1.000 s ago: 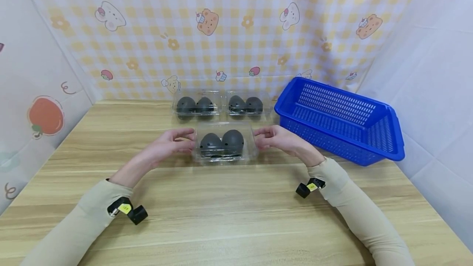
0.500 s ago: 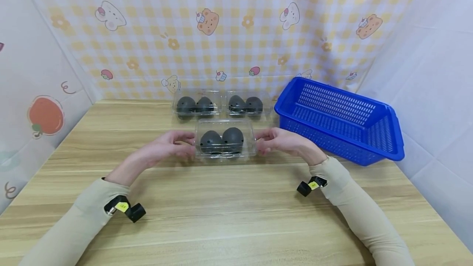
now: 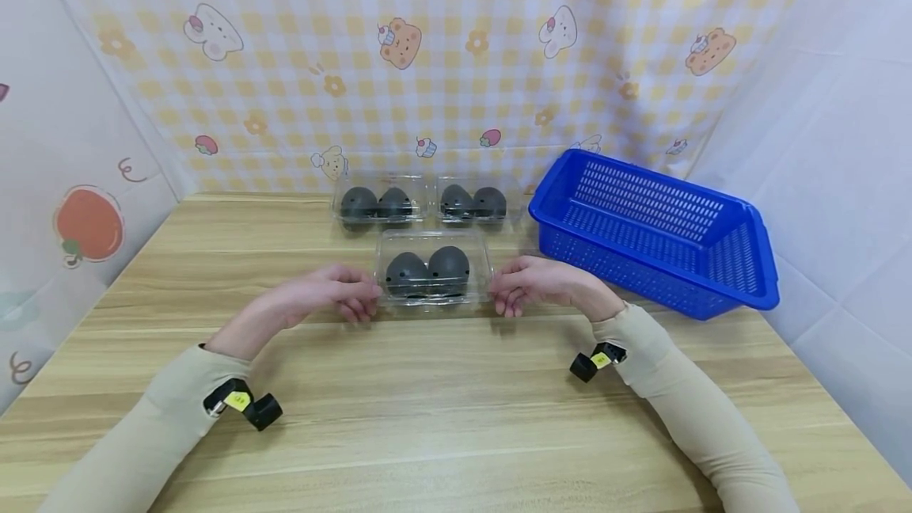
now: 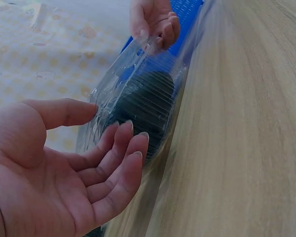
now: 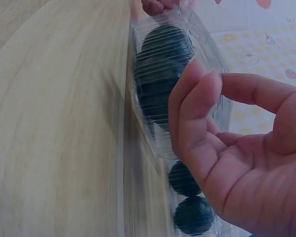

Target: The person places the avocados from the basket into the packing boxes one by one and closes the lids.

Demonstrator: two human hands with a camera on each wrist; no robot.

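Note:
A clear plastic clamshell box point(image 3: 433, 298) sits mid-table with two dark, egg-shaped, avocado-like fruits point(image 3: 449, 270) inside; it looks shut. At its left front corner, my left hand point(image 3: 331, 295) pinches the rim, thumb above and fingers curled at the side. My right hand point(image 3: 537, 279) pinches the opposite corner between thumb and index finger. From the left wrist, the thumb and fingers point(image 4: 128, 173) show close against the ribbed plastic, the exact contact partly hidden. The right wrist view shows the thumb meeting the index fingertip point(image 5: 207, 89) beside the box point(image 5: 160, 69).
Behind stand two similar clear boxes, left point(image 3: 381, 180) and right point(image 3: 473, 180), each holding two dark fruits. A blue perforated basket point(image 3: 606, 256) stands at the back right, near the right forearm. A patterned cloth point(image 3: 285, 85) hangs behind the wooden table point(image 3: 442, 410).
The box has shifted slightly backward from its place one second ago, then stayed still. Both hands have slid from the sides to the front corners, fingers now lower and more curled.

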